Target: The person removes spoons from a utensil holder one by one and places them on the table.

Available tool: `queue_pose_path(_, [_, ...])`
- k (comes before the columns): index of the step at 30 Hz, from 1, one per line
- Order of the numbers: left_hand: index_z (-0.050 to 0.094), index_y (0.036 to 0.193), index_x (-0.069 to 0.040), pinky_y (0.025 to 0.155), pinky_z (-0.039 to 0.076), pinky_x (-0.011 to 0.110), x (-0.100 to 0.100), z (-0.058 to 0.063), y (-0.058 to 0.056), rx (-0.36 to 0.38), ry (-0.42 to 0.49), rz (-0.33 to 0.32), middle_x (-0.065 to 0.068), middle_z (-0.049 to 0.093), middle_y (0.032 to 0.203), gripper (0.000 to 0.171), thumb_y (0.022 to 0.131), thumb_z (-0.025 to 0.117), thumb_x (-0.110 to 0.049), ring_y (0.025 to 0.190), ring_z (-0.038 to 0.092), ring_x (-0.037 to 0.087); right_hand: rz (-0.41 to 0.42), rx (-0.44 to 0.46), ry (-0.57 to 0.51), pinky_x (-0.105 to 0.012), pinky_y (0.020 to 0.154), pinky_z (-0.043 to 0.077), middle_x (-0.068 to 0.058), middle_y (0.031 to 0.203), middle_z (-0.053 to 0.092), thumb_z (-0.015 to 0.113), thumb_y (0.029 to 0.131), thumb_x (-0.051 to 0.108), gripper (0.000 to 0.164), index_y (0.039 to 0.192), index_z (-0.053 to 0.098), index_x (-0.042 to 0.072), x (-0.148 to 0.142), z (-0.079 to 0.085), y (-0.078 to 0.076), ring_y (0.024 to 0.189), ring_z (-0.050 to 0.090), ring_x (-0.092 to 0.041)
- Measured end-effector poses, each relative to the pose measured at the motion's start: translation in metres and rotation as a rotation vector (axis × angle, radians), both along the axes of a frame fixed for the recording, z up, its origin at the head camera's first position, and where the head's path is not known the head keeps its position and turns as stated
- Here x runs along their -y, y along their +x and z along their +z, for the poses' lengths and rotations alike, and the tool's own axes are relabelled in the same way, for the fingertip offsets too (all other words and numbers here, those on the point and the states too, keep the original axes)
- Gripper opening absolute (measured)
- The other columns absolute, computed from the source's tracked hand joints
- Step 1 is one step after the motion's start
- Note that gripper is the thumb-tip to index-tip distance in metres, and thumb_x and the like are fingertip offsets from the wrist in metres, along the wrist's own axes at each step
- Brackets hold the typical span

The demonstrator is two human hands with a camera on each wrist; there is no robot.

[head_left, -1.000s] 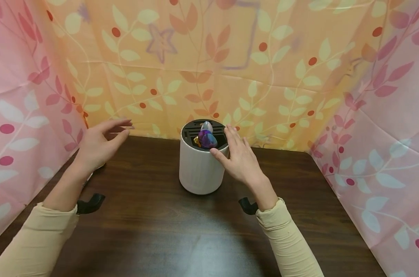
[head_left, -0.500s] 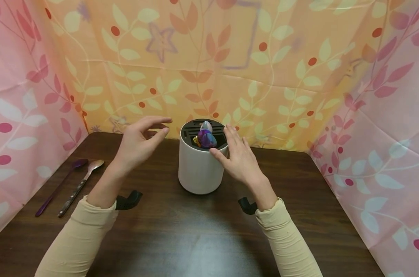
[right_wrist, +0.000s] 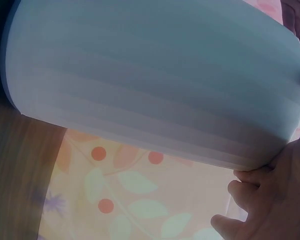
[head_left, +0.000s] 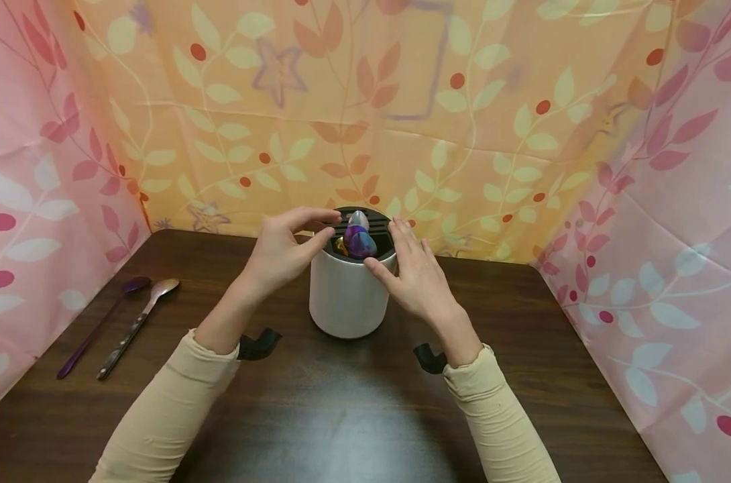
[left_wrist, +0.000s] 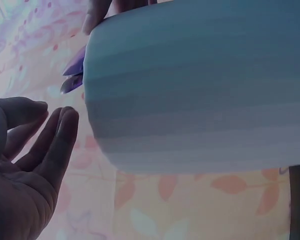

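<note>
A white round utensil holder with a black slotted top stands at the table's centre back. Out of its slots show a purple-blue spoon head, a silvery one and a bit of gold; their handles are hidden inside. My left hand hovers at the holder's left rim, thumb and fingers apart with nothing between them. In the left wrist view, two purplish spoon tips stick out past the rim, close to that hand's fingertips. My right hand rests against the holder's right rim, fingers stretched along it.
On the left of the dark wooden table lie a purple spoon and a silver spoon with a dark speckled handle, side by side. Patterned cloth hangs behind and along both sides.
My left hand has travelled right, from above the spoons on the left to the holder's rim, uncovering those spoons. The right hand has stayed at the rim.
</note>
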State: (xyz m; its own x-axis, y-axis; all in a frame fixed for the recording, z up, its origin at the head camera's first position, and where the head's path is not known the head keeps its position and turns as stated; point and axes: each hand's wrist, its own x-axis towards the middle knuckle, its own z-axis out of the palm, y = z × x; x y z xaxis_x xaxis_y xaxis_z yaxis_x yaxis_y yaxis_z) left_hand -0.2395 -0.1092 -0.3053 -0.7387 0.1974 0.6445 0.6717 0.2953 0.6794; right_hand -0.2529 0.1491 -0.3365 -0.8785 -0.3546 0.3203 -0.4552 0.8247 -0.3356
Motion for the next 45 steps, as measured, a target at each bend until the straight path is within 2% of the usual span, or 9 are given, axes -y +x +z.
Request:
queue_pose_path(5, [0.076, 0.121, -0.007, 0.088, 0.058, 0.047, -0.008, -0.001, -0.001, 0.042, -0.031, -0.008, 0.006, 0.075, 0.121, 0.023, 0.098, 0.073, -0.008, 0.109, 0.071, 0.021, 0.0, -0.009, -0.001, -0.052, 0.129, 0.007, -0.004, 0.175, 0.012, 0.033, 0.099, 0.079, 0.097, 0.167, 0.02, 0.011, 0.0, -0.001, -0.001, 0.16, 0.011, -0.019])
queue_pose_path(13, [0.077, 0.122, -0.01, 0.072, 0.06, 0.028, -0.015, 0.0, -0.002, 0.115, -0.055, -0.03, 0.004, 0.076, 0.116, 0.025, 0.097, 0.075, -0.008, 0.094, 0.073, 0.018, 0.01, -0.006, -0.01, -0.054, 0.129, 0.007, -0.006, 0.174, 0.015, 0.033, 0.098, 0.081, 0.099, 0.167, 0.02, 0.012, 0.002, -0.001, 0.0, 0.16, 0.01, -0.02])
queue_pose_path(18, [0.077, 0.122, -0.009, 0.073, 0.06, 0.026, -0.017, 0.001, -0.002, 0.143, -0.037, -0.047, 0.006, 0.075, 0.117, 0.025, 0.098, 0.073, -0.006, 0.094, 0.074, 0.019, 0.006, -0.01, -0.006, -0.054, 0.129, 0.008, -0.003, 0.175, 0.013, 0.032, 0.098, 0.082, 0.099, 0.167, 0.02, 0.012, 0.002, -0.001, 0.0, 0.16, 0.009, -0.02])
queue_pose_path(23, [0.076, 0.122, -0.005, 0.076, 0.062, 0.027, -0.018, 0.001, -0.003, 0.185, 0.009, -0.085, 0.01, 0.074, 0.119, 0.025, 0.098, 0.072, -0.003, 0.095, 0.074, 0.023, 0.009, -0.016, -0.007, -0.055, 0.129, 0.009, -0.004, 0.174, 0.014, 0.033, 0.098, 0.08, 0.099, 0.167, 0.021, 0.01, 0.002, -0.001, 0.0, 0.16, 0.01, -0.02])
queue_pose_path(30, [0.075, 0.122, -0.002, 0.079, 0.062, 0.029, -0.019, 0.001, -0.004, 0.205, 0.086, -0.125, 0.014, 0.074, 0.118, 0.024, 0.098, 0.07, -0.001, 0.094, 0.072, 0.027, 0.008, -0.017, -0.005, -0.054, 0.129, 0.009, -0.005, 0.174, 0.015, 0.033, 0.098, 0.081, 0.099, 0.167, 0.021, 0.01, 0.003, 0.0, 0.001, 0.16, 0.01, -0.02])
queue_pose_path(37, [0.075, 0.123, -0.002, 0.079, 0.061, 0.025, -0.016, 0.005, -0.003, 0.181, 0.14, -0.072, 0.014, 0.074, 0.115, 0.025, 0.099, 0.07, -0.002, 0.099, 0.07, 0.025, 0.004, -0.012, -0.011, -0.053, 0.129, 0.008, -0.005, 0.174, 0.014, 0.033, 0.098, 0.08, 0.098, 0.167, 0.021, 0.011, 0.002, 0.0, 0.002, 0.16, 0.01, -0.02])
queue_pose_path(45, [0.073, 0.123, 0.004, 0.08, 0.062, 0.026, -0.011, 0.012, -0.001, 0.145, 0.285, -0.08, 0.02, 0.073, 0.114, 0.026, 0.097, 0.07, 0.003, 0.09, 0.071, 0.021, 0.005, -0.013, -0.013, -0.054, 0.129, 0.008, -0.008, 0.174, 0.015, 0.033, 0.098, 0.081, 0.1, 0.167, 0.021, 0.01, 0.001, 0.0, 0.003, 0.16, 0.011, -0.021])
